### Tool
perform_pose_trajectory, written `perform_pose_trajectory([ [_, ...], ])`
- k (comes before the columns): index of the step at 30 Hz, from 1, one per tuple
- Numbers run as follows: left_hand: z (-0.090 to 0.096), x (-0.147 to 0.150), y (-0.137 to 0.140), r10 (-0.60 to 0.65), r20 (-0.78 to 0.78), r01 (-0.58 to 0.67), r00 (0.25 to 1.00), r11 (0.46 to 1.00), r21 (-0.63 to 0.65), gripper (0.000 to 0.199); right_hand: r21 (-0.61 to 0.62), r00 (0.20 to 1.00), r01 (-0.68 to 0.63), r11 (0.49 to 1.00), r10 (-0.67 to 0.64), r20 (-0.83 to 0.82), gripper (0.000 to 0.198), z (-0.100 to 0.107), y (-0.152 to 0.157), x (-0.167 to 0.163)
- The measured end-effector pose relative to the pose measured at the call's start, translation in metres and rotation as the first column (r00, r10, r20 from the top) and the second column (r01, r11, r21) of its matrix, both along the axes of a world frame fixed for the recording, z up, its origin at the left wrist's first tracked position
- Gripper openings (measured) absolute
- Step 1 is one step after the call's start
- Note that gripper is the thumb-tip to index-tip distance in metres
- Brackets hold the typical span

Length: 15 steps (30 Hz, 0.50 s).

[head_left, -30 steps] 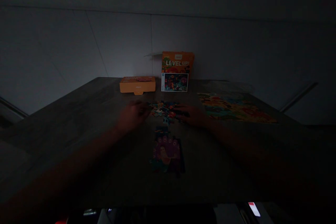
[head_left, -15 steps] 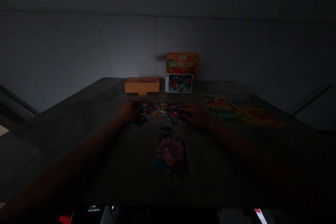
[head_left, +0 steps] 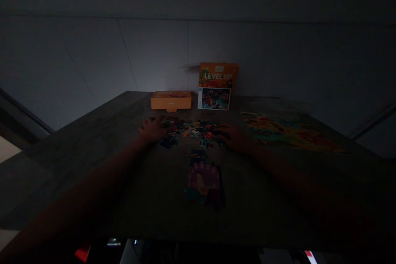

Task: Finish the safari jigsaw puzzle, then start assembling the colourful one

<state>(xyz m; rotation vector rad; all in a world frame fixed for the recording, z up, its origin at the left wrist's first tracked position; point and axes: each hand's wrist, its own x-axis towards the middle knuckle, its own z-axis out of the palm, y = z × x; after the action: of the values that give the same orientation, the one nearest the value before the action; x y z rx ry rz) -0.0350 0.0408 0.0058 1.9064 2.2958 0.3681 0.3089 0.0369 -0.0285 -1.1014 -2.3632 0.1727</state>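
**Loose pieces (head_left: 195, 129) lay between left hand (head_left: 152, 129) and right hand (head_left: 234, 137)**

The left hand rested at the pile's left edge, its fingers spread apart and no piece visibly pinched. The right hand lay at the opposite edge, fingers reaching in among the pieces; in the dim light it was impossible to tell whether they gripped one. A dark clump (head_left: 168, 142) lay just on the near side of the left fingers. The joined part (head_left: 204, 183), with a purple creature on it, lay flat nearer the person, between the forearms and well apart from both hands.

The pieces looked like thin card: probably light, fairly stiff and a little slick on the printed face, with knobs that might crease. Lying flat, they seemed best taken by opposite edges between thumb and fingertip. The joined part would likely have flexed at its seams, so sliding it flat with a palm at each side looked safer than lifting a corner.

Beyond the left hand sat a low box (head_left: 171, 103); beyond the right stood an upright box (head_left: 219, 75). A colourful sheet (head_left: 287, 132) lay to the right hand's right.
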Motion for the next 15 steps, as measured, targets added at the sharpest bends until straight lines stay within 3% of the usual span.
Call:
perform_pose_trajectory([
  [6, 0.000, 0.004, -0.007, -0.071, -0.050, 0.066, 0.996, 0.994, -0.090, 0.083, -0.001, 1.000, 0.001, 1.000, -0.001, -0.005, 0.034, 0.000, 0.000, 0.000],
  [12, 0.007, -0.003, -0.005, -0.118, -0.093, 0.114, 0.989, 0.992, -0.046, 0.064, 0.001, 1.000, 0.008, 1.000, -0.008, 0.013, 0.034, 0.000, 0.000, 0.000],
  [15, 0.010, -0.003, -0.006, -0.117, -0.110, 0.119, 0.987, 0.993, 0.013, 0.064, -0.006, 0.999, 0.007, 1.000, -0.007, 0.032, 0.035, 0.002, -0.001, 0.000],
])
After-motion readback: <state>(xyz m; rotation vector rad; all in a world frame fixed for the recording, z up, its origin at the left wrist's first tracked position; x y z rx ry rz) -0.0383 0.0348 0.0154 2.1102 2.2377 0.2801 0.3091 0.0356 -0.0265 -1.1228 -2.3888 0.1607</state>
